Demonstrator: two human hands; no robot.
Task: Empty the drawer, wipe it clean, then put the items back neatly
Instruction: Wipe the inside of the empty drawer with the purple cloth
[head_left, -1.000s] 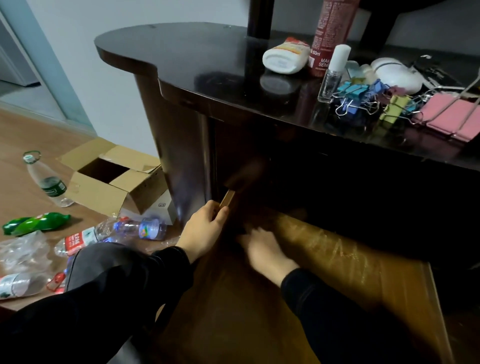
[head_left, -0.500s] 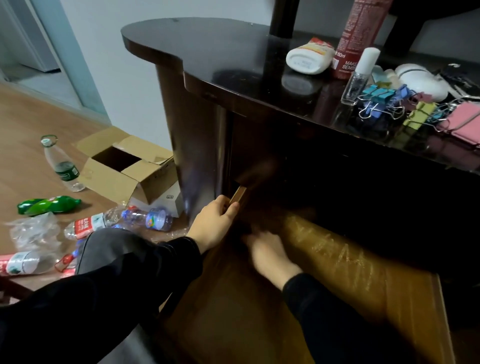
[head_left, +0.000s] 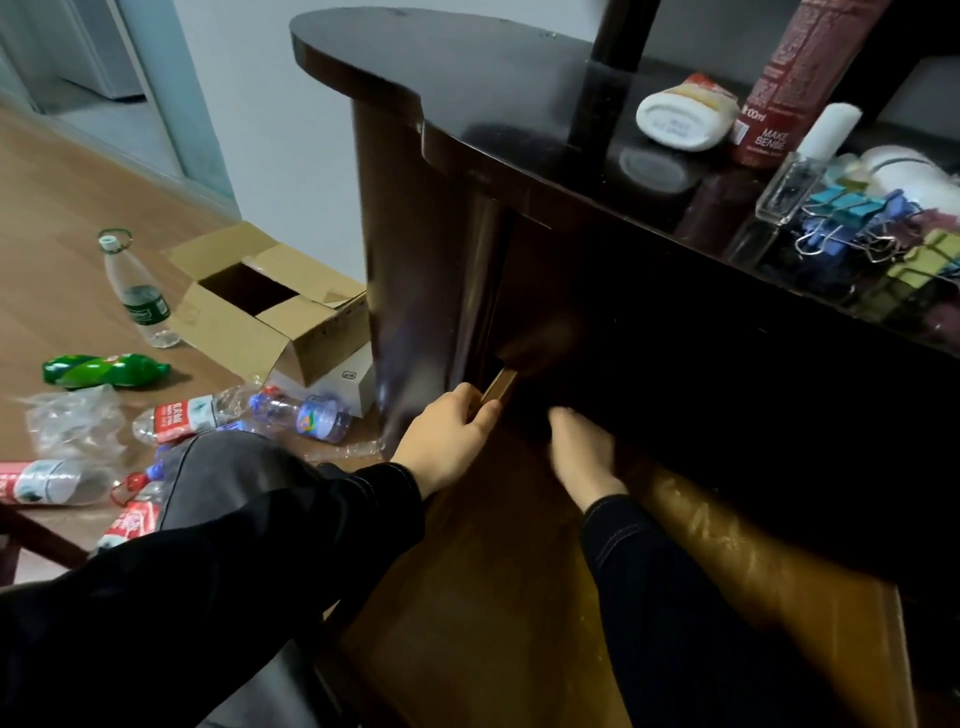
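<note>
Still clamping drawer side wall with left grip; still sweeping inside with right grip, blurred, cannot tell closure. Probably wiping step continuing; refilling not yet.

- A lived-in room of a home — wood-look floor, plain white wall, a pale door frame at the far left.
- A dark glossy desk with its drawer pulled out; toiletry bottles and coloured binder clips lie on top.
- Household clutter on the floor — empty plastic bottles and an open cardboard box.
</note>
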